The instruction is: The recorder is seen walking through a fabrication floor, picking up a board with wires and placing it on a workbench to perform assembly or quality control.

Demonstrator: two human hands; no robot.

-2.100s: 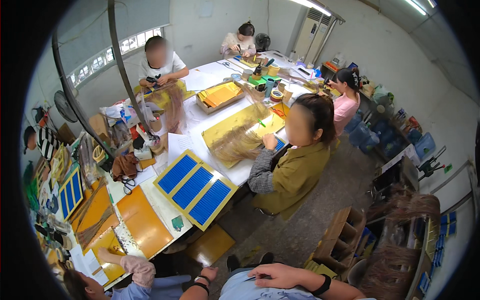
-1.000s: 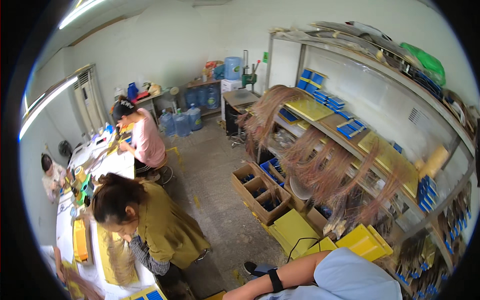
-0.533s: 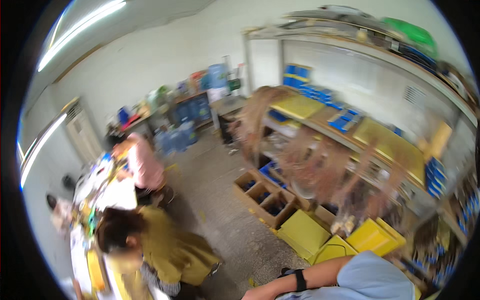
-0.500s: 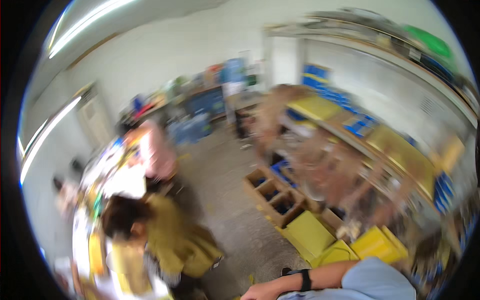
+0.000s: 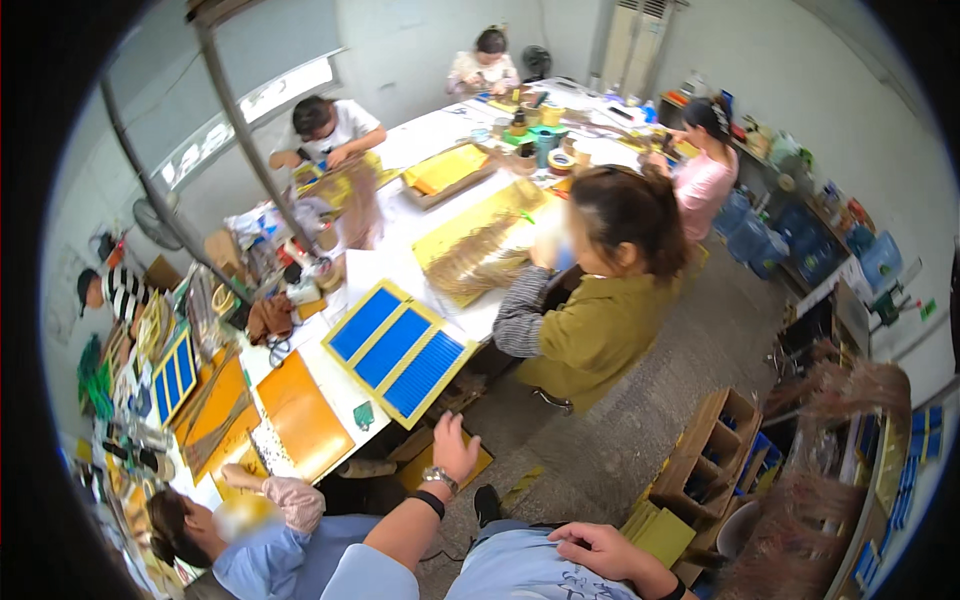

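While the left hand point(image 5: 453, 452) is held out by the table, the right hand point(image 5: 598, 548) lies on the shirt point(image 5: 500, 575)

Left fingers are spread and bare, apart from everything. Just beyond them lies the task's nearest thing, a yellow board with three blue ridged panels point(image 5: 400, 352), set at a slant on the white table point(image 5: 338, 392), its near corner poking past the edge. Right fingers are loosely extended over the pale blue cloth, gripping nothing visible.

Under that edge, a yellow sheet point(image 5: 470, 462) sits low, near the left hand. A co-worker in blue point(image 5: 290, 555) is close by the left forearm; another, in an olive jacket point(image 5: 610, 335), sits against the table's side. Open grey floor point(image 5: 690, 350) runs between that jacket and the shelves at right, where brown strands point(image 5: 800, 520) hang into the room.

On the floor, a divided cardboard box point(image 5: 685, 450) has dark blue items in its compartments, too shadowed to identify. On the table, a shallow cardboard tray point(image 5: 464, 190) holds yellow-orange sheets point(image 5: 446, 168). Blue water jugs point(image 5: 748, 240) stand farther back, near the wall.
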